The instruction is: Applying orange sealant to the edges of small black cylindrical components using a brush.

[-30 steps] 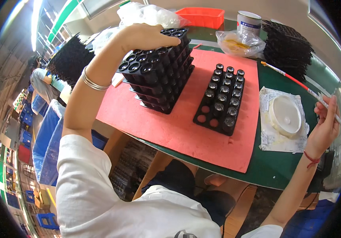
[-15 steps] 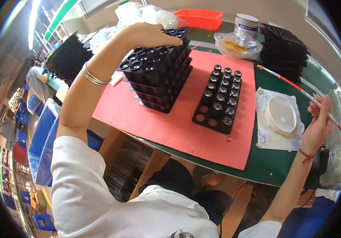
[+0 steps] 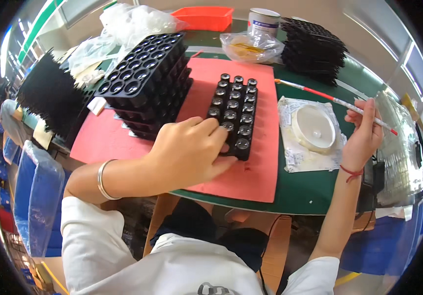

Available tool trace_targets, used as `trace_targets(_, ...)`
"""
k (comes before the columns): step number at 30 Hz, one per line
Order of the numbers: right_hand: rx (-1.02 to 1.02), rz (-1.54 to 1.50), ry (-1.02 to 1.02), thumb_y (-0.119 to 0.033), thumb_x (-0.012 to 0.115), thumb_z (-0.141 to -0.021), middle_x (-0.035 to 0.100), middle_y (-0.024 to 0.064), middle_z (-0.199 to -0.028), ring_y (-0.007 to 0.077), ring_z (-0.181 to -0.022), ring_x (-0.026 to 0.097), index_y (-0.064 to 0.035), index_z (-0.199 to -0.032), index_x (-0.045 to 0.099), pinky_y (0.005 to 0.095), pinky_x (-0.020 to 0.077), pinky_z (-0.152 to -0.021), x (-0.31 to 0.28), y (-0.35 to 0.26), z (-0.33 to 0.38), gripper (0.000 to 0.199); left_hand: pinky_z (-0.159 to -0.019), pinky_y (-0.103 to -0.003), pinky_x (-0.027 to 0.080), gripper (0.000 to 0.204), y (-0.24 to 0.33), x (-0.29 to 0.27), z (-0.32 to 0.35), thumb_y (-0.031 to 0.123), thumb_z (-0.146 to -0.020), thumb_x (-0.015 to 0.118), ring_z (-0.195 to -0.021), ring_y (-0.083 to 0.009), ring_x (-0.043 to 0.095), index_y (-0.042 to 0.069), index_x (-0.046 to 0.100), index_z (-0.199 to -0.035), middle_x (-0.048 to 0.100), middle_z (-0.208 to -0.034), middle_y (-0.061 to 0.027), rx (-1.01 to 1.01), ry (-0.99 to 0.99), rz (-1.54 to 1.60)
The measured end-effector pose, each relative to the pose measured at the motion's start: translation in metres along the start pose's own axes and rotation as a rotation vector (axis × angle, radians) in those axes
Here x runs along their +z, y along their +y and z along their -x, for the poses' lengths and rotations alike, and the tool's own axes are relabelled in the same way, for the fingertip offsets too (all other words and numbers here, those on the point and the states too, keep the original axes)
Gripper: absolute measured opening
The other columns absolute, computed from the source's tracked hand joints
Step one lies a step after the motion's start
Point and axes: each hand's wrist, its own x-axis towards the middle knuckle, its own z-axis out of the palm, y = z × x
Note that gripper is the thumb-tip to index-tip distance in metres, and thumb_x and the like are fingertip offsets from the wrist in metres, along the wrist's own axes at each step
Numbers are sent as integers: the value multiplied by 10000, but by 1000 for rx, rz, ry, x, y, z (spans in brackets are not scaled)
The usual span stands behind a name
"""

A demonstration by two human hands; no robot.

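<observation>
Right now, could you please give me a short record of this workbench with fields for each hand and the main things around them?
left hand: rests on the near end of the filled black tray, fingers on its lower cells
right hand: holds a thin red-and-white stick above the white round dish
surface: red mat on a green table
beside the tray: stack of empty black trays to its left
far side: orange bin, white can, second black stack
</observation>
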Motion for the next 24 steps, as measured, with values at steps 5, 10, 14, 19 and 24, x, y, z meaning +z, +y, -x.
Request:
trace_targets(5,-18,17,-3,-234,488,-846,568,55,-673,81,-520,515,13,-728,574,196,418,-488,0,-1,-1,287,-451,-290,443,272,-12,28,-2,263,-586,698,-549,-188,522,83,498,-625,482,-616,-26,-35,28,-52)
trace_targets(10,-42,39,23,-234,482,-849,559,53,-633,84,-494,509,20,-717,567,191,404,-477,-3,0,-1,298,-430,-291,436,292,-25,37,-3,270,-576,699,-564,-186,535,99,472,-643,470,-608,-25,-99,-12,-28)
trace_targets(14,-101,67,24,-220,475,-851,553,54,-623,85,-478,490,22,-706,561,192,382,-456,-4,-2,2,295,-419,-303,420,269,-27,43,-3,253,-579,703,-501,-202,521,94,505,-666,478,-588,-22,-146,14,56)
trace_targets(19,-265,178,57,-231,461,-851,536,60,-584,84,-451,461,19,-640,543,183,354,-427,-5,-9,12,337,-422,-284,417,228,-29,49,-8,174,-586,702,-501,-193,532,82,528,-703,503,-605,-21,-168,51,209)
trace_targets(24,-363,258,25,-237,453,-848,525,68,-563,91,-432,453,17,-631,540,181,346,-406,-3,-8,13,346,-426,-272,417,231,-29,45,-9,87,-558,690,-498,-174,535,82,525,-720,499,-622,-18,-158,84,273)
